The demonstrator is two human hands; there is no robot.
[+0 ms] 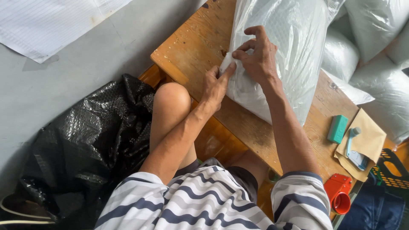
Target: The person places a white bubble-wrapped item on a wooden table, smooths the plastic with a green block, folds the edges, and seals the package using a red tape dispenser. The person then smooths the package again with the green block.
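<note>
Striped shirt (204, 200) in wavy navy and white fills the bottom edge, closest to the lens, with a bare knee (171, 100) poking up just past it. Biggest thing around is the black bubble-wrap heap (85, 145) on the grey floor (64, 81) off to the left, then the wooden bench (196, 47) running diagonally, with more pale stuffed bags (375, 55) piled at its far right.

On the bench lies the clear plastic bag (285, 55), and both hands meet at its lower left corner. Right hand (257, 57) has thumb and first fingers pressed together, pinching a fold of that corner, other fingers curled above. Left hand (215, 85) lies alongside, its thumb pushing up against the same corner.

Smaller stuff sits on the bench's right end: brown envelope (368, 138), red tape dispenser (338, 194), small teal block (338, 129).
</note>
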